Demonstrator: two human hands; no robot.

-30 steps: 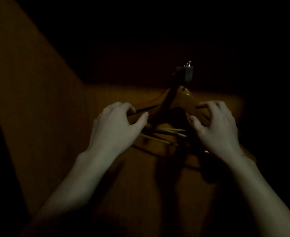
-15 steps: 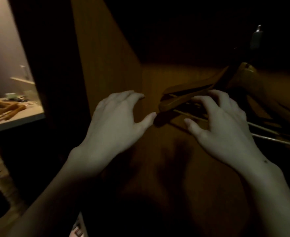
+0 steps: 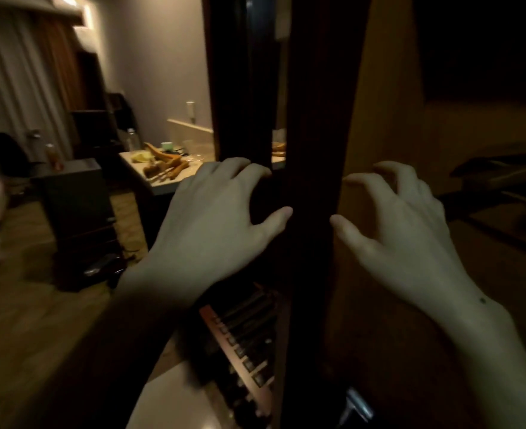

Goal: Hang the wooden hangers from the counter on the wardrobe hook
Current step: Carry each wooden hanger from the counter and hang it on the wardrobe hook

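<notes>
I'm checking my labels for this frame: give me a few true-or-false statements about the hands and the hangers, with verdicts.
1. The left hand holds a hanger. False: it holds nothing.
2. The right hand holds nothing. True.
3. Hangers lie on the counter. True.
4. The counter is to the right of both hands. False: it is to the left, beyond the left hand.

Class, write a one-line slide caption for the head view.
Empty left hand and right hand flank the dark wardrobe post; wooden hangers lie on the counter beyond.
</notes>
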